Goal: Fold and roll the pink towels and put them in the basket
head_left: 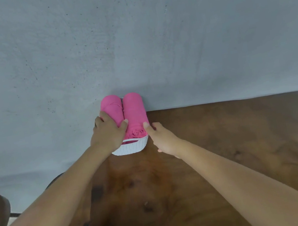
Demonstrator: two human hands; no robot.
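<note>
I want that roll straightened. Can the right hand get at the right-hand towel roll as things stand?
Probably yes: the right hand already touches the near end of the right towel roll in the white basket, with nothing between them.

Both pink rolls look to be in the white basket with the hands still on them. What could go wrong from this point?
The left roll and right roll stick out past the basket rim, so they may tip out on release. The left hand pressing down could shove the basket, which sits at the table edge. The right hand pulling away might loosen the roll's end.
</note>
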